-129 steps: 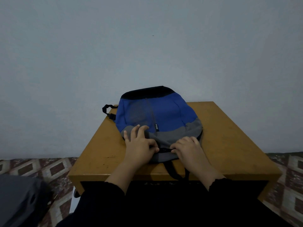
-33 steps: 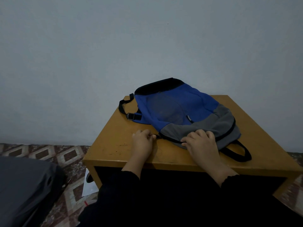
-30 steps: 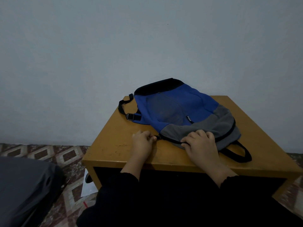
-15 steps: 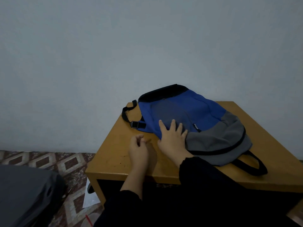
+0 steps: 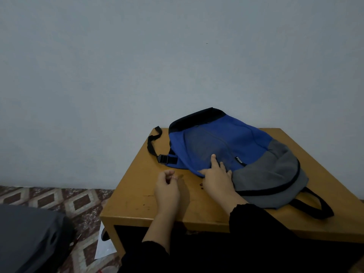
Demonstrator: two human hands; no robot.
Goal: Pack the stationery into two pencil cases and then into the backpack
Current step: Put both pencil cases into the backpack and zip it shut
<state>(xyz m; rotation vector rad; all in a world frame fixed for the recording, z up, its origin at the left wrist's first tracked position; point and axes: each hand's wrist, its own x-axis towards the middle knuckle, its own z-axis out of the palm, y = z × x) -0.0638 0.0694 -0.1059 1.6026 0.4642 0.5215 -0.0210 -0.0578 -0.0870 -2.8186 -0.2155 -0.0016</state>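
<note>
The blue and grey backpack [image 5: 234,154] lies flat on the wooden table [image 5: 137,186], its black zip line looking closed; no pencil cases or stationery show, so the packing seems to be at its last step, with the cases judged to be inside. The right hand [image 5: 216,178] rests on the blue panel with fingers spread and straight. The left hand [image 5: 167,189] sits on the table beside the bag, fingers loosely curled and holding nothing. Next probably comes a check that the zip is fully shut, then letting go.
</note>
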